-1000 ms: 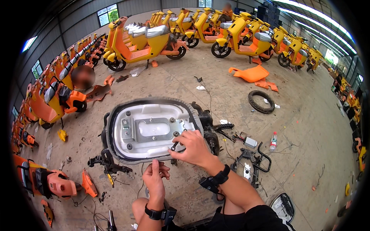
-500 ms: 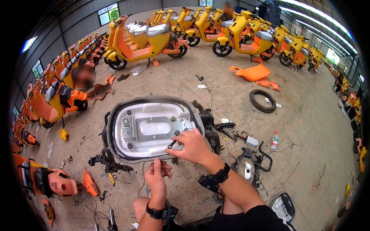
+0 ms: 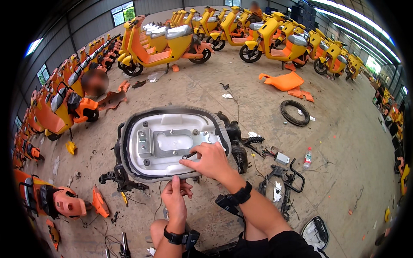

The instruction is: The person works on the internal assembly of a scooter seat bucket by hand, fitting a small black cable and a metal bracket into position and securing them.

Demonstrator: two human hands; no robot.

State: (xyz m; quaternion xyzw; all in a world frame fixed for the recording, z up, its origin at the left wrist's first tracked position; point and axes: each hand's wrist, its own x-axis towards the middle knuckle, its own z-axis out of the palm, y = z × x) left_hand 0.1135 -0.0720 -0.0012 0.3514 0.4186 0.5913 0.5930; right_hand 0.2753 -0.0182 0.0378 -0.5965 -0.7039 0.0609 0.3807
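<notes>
An upturned scooter seat shows its white underside, with a metal bracket, bolts and round dark rubber feet. It rests on dark frame parts in front of me. Over its near right part, my right hand pinches a small dark wrench between thumb and fingers. The wrench's ringed end points left, just below the bracket. At the seat's near edge is my left hand, thumb up near the rim and fingers curled in. Whatever those fingers may hold is hidden.
Right of the seat lie a shock absorber, a silver box, a plastic bottle and a black tube frame. Beyond are a tyre and an orange panel. Rows of yellow scooters stand behind and left.
My right hand has shifted slightly, and the wrench has swung up and left toward the bracket, now lying flatter. My left hand stays at the seat's near edge.
</notes>
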